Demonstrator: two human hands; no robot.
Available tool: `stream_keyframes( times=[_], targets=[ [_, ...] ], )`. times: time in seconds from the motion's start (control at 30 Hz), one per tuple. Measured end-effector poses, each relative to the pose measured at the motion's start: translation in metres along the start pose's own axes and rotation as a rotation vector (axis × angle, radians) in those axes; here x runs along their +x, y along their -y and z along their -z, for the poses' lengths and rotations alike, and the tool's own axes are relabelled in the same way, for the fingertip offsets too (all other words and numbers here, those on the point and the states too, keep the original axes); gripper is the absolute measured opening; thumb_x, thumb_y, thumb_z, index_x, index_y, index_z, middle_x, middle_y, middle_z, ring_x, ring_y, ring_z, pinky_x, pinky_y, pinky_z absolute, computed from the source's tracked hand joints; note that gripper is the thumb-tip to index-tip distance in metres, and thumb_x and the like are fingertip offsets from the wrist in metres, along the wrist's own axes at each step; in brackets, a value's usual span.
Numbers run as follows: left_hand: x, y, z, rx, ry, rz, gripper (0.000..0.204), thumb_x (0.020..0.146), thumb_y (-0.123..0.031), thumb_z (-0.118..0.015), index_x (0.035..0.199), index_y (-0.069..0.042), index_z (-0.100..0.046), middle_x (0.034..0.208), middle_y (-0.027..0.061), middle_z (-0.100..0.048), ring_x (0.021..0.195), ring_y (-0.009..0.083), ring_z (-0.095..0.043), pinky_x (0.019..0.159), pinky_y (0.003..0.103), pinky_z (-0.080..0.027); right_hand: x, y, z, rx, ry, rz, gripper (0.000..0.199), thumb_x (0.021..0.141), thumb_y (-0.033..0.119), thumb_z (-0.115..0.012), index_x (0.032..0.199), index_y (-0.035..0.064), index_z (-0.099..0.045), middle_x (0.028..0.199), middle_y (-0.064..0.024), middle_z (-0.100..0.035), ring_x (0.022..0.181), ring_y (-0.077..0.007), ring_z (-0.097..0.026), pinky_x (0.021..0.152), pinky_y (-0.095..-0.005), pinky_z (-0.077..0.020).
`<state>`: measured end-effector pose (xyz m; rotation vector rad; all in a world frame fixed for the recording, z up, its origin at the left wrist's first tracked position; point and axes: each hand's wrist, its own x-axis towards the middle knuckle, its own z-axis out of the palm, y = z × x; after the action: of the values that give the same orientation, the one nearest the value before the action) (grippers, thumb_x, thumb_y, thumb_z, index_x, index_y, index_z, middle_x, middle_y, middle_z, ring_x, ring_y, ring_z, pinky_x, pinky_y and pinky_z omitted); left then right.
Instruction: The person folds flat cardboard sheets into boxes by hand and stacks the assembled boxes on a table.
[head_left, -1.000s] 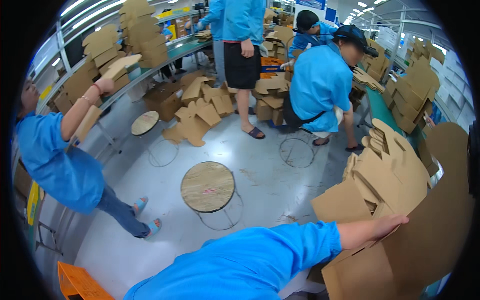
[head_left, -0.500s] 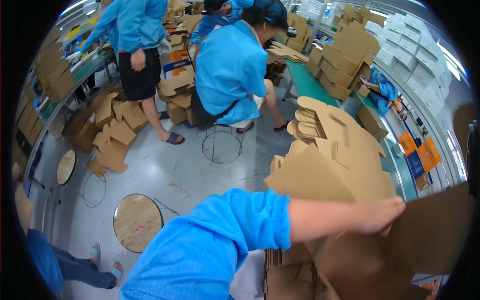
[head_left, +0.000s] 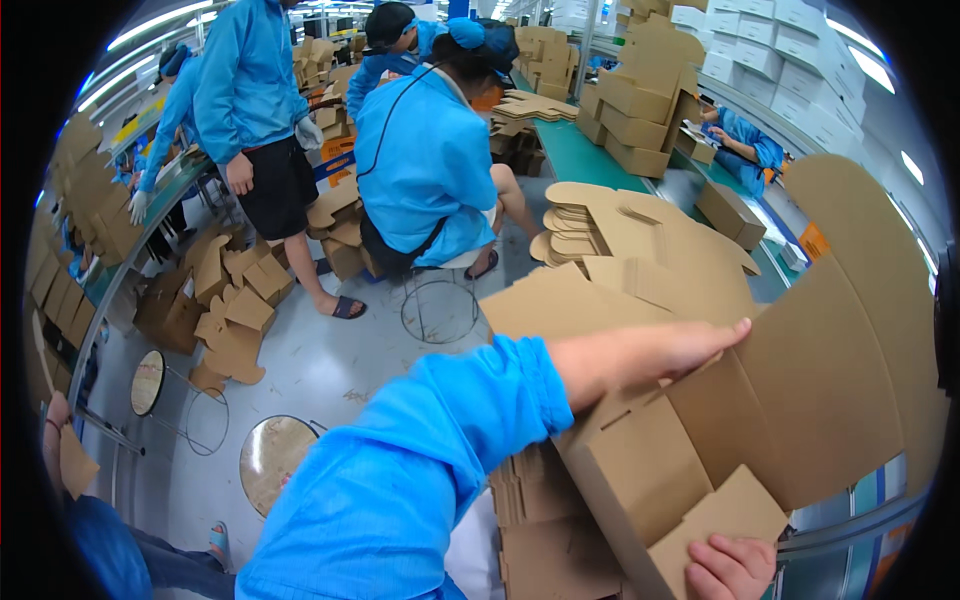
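A seated person [head_left: 425, 165] in a blue jacket is near a long green table [head_left: 585, 155]. To the left, a standing person [head_left: 250, 90] in black shorts [head_left: 280, 185] is near a heap of brown cardboard [head_left: 238, 325] on the pale floor [head_left: 335, 360]. Two round stools, one nearer [head_left: 272, 462], one farther [head_left: 148, 383], stand left of centre. White boxes [head_left: 785, 60] are stacked high at upper right. At the distorted lower-left rim, someone in jeans [head_left: 165, 560] seems to hold a cardboard piece [head_left: 76, 462].

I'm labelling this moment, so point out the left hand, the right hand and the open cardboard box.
Left hand [head_left: 697, 345]: head view, on the back of the hand.
Right hand [head_left: 736, 570]: head view, near the knuckles.
Open cardboard box [head_left: 800, 410]: head view, on its broad raised panel.
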<state>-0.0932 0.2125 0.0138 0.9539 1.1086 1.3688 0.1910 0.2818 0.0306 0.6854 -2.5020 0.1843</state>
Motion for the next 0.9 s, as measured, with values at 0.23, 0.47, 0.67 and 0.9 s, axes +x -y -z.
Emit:
stream_keyframes(
  times=[0.23, 0.47, 0.67, 0.9],
  targets=[
    [0.022, -0.06, -0.055, 0.665, 0.02, 0.042, 0.068, 0.093, -0.059, -0.036, 0.135, -0.006, -0.044, 0.138, 0.0096, -0.045, 0.131, 0.0212, -0.037, 0.104, 0.036, -0.032, -0.025, 0.038, -0.026, -0.08, 0.105, -0.169, 0.024, 0.071, 0.029, -0.06, 0.08, 0.0079, -0.057, 0.081, -0.0065, -0.058, 0.078, -0.0197, -0.06, 0.065, -0.0323, -0.0433],
    [-0.041, -0.04, 0.023, 0.369, -0.18, -0.205, 0.06, 0.096, -0.052, -0.033, 0.138, -0.01, -0.038, 0.128, 0.0105, -0.051, 0.115, 0.0213, -0.05, 0.1, 0.035, -0.039, -0.041, 0.034, -0.033, -0.057, 0.044, -0.172, 0.023, 0.061, 0.028, -0.063, 0.057, 0.0134, -0.045, 0.053, -0.0007, -0.041, 0.051, -0.0175, -0.044, 0.049, -0.0308, -0.0311],
    [-0.169, 0.038, -0.026, 0.49, -0.734, -0.551, 0.079, 0.087, -0.055, -0.045, 0.145, -0.007, -0.02, 0.148, 0.0129, -0.025, 0.134, 0.0259, -0.029, 0.108, 0.04, -0.024, -0.044, 0.035, -0.029, -0.097, 0.047, -0.163, 0.025, 0.062, 0.029, -0.064, 0.058, 0.0126, -0.046, 0.054, -0.0001, -0.043, 0.052, -0.0163, -0.046, 0.05, -0.0303, -0.0335],
    [-0.14, 0.087, -0.053, 0.364, -0.797, -0.499, 0.1, 0.075, -0.027, -0.073, 0.148, -0.016, -0.005, 0.146, 0.0205, -0.019, 0.132, 0.0325, -0.03, 0.105, 0.044, -0.03, -0.049, 0.031, -0.029, -0.082, 0.022, -0.139, 0.022, 0.062, 0.028, -0.064, 0.058, 0.0133, -0.049, 0.054, -0.0002, -0.046, 0.051, -0.0166, -0.047, 0.05, -0.0304, -0.0349]
  ],
)
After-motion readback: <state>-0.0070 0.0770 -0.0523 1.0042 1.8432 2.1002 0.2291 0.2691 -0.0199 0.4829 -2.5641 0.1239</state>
